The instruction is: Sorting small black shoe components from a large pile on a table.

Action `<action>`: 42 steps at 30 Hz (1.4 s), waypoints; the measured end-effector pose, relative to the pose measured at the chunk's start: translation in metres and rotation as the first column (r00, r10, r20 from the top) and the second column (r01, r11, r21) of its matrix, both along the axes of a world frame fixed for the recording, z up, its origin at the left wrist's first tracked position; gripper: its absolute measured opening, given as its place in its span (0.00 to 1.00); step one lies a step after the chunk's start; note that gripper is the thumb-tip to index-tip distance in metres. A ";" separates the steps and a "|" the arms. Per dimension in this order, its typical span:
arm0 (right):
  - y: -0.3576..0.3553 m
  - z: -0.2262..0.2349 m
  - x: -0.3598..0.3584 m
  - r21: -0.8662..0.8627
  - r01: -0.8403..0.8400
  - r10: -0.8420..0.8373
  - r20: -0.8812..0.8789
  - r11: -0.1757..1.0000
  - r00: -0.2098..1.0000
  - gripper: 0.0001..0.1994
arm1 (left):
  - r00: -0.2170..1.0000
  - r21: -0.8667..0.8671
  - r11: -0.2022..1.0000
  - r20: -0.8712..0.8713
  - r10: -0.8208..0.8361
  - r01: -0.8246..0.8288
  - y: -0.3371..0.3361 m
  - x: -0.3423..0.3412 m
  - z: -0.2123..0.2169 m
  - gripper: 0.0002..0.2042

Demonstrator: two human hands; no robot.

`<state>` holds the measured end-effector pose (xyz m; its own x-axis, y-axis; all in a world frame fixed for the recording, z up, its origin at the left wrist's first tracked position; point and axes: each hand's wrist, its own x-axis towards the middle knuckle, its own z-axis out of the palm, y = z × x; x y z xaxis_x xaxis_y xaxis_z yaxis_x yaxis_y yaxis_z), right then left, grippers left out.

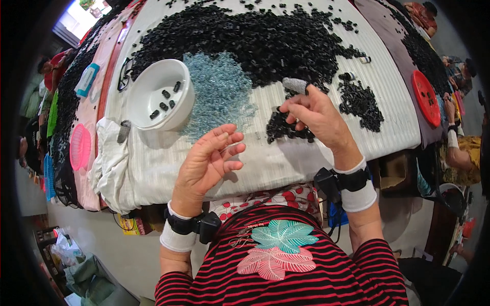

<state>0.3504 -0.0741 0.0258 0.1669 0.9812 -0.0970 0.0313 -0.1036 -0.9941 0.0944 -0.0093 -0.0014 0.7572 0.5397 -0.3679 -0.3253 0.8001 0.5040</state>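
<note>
My left hand [208, 159] hovers palm up over the near edge of the white cloth, fingers loosely curled and apart, with nothing visible in it. A grey finger sleeve [295, 85] covers the index finger of my right hand [321, 116]. That hand's thumb and other fingers are curled in above a small heap of black pieces [286, 130]; whatever they pinch is too small to make out. Between the hands and the big black pile [235, 41] spreads a heap of clear bluish pieces [217, 94]. A white bowl [173, 115] at left holds several black pieces.
Another heap of small black parts [360, 106] lies right of my right hand. Eyeglasses [124, 75] rest beyond the bowl, a crumpled white cloth [109, 163] nearer. A red tray [426, 98] and a pink basket [80, 147] flank the table. Other people work at both sides.
</note>
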 end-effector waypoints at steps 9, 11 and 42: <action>-0.009 -0.018 -0.011 0.059 -0.125 0.083 0.471 0.990 0.878 0.11 | 0.998 -0.031 0.997 0.002 0.068 -0.068 0.004 -0.015 -0.006 0.14; -0.011 -0.013 -0.016 -0.001 -0.173 0.137 0.618 0.985 0.774 0.07 | 0.997 -0.035 0.997 0.007 0.076 -0.076 0.006 -0.014 -0.007 0.14; -0.079 -0.006 0.053 0.226 0.235 -0.290 0.912 0.945 0.290 0.08 | 1.000 -0.013 1.000 0.001 0.006 -0.006 0.008 -0.012 -0.011 0.12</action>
<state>0.4031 -0.1533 0.0200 0.3694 0.8645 0.3409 0.9069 -0.2553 -0.3353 0.0824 -0.0010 -0.0121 0.7546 0.5390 -0.3742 -0.3304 0.8049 0.4930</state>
